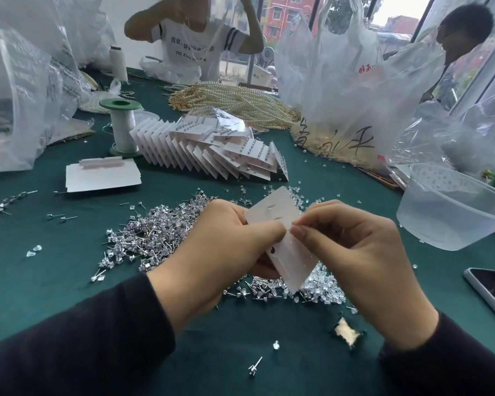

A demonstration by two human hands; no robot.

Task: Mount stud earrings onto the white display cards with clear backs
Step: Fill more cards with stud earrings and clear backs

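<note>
My left hand [220, 252] grips a white display card [280, 215], held tilted above the green table with its back toward me. Two earring posts poke through the card near its upper part. My right hand [352, 252] pinches something tiny against the card's back, right by my left thumb; what it pinches is too small to make out. A heap of silver stud earrings [155, 232] lies under and left of my hands. Clear backs [323, 287] are scattered beneath my right hand.
A fanned stack of finished cards [212, 150] lies beyond the heap, with blank cards [102, 175] and a thread spool [122, 124] to the left. A clear plastic tub [452, 207] and a phone [492, 292] sit at the right. Plastic bags, pearl strands and two people occupy the far side.
</note>
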